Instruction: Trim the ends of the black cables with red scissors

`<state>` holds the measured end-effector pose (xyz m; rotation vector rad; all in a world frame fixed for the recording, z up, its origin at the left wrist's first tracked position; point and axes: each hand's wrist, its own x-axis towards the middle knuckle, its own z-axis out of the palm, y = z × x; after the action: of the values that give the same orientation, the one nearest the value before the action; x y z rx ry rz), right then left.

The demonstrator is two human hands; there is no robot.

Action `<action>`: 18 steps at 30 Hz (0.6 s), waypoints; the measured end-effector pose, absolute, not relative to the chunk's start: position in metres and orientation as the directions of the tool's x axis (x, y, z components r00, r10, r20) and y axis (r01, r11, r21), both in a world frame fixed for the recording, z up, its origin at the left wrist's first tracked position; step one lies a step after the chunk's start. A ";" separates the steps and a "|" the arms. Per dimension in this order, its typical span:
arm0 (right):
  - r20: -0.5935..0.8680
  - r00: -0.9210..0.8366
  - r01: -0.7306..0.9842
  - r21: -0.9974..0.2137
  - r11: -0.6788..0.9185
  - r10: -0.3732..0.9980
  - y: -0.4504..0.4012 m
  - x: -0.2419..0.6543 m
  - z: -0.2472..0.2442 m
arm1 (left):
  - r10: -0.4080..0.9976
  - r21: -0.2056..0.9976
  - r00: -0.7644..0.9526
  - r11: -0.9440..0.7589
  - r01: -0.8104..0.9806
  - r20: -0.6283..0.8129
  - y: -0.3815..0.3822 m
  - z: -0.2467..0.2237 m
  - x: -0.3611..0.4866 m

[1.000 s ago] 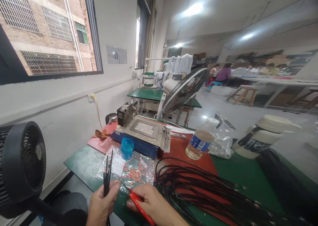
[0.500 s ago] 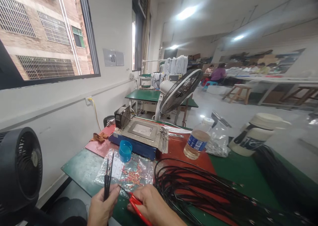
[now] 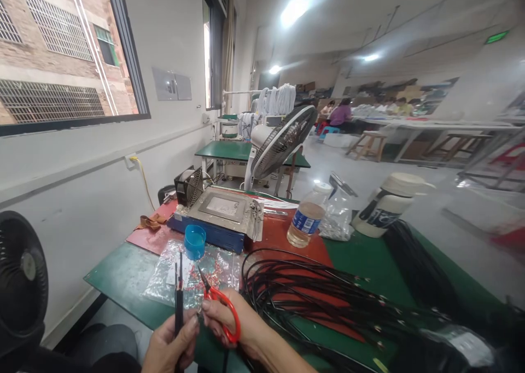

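Observation:
My left hand [image 3: 174,337] is closed around a few black cables [image 3: 179,302], whose ends point upward. Close beside it on the right, my right hand [image 3: 223,318] grips red-handled scissors [image 3: 234,318], with the dark blades pointing up and left. The fingertips of both hands almost meet near the cables; whether they share a small piece there I cannot tell. Behind the hands lies a clear plastic bag [image 3: 158,280] with many small red and orange bits [image 3: 211,277] scattered on it. A blue cup [image 3: 194,242] stands at its far edge.
A solder-pot-like heated box [image 3: 213,228] with a small fan [image 3: 189,187] sits behind the cup. Coiled black cables [image 3: 295,291] cover the table's right side. Beyond them are a liquid bottle [image 3: 303,222], a bag of pale pieces [image 3: 337,222] and a beige jug [image 3: 379,209]. A black fan [image 3: 24,269] stands left.
The scissors have turned in my right hand from pointing at the left fingertips to pointing upward, away from them. My right fingertips now meet near the left hand. The camera view has shifted right.

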<state>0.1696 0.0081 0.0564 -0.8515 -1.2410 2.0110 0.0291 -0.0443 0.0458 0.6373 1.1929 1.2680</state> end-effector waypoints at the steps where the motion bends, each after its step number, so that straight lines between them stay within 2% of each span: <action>1: -0.193 -0.608 -0.168 -0.917 -0.363 0.770 0.007 0.169 0.056 | 0.940 0.897 -0.130 0.251 -0.365 -0.316 -0.045 0.046 0.029; 5: -0.142 -0.629 -0.168 -0.935 -0.312 0.764 0.006 0.169 0.054 | 0.941 0.901 -0.132 0.250 -0.353 -0.313 -0.045 0.045 0.029; 9: -0.174 -0.635 -0.230 -0.887 -0.399 0.753 0.005 0.168 0.056 | 0.935 0.880 -0.067 0.301 -0.367 -0.348 -0.044 0.043 0.027; 15: -0.175 -0.665 -0.216 -0.886 -0.411 0.726 0.004 0.168 0.054 | 0.908 0.812 0.059 0.399 -0.427 -0.415 -0.043 0.042 0.027; 18: -0.134 -0.660 -0.210 -0.912 -0.352 0.740 0.003 0.167 0.050 | 0.900 0.774 0.101 0.419 -0.475 -0.425 -0.042 0.043 0.028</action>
<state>0.1667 0.0033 0.0503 -0.7311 -1.2689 2.0493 0.0283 -0.0420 0.0432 0.5122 1.0232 1.0836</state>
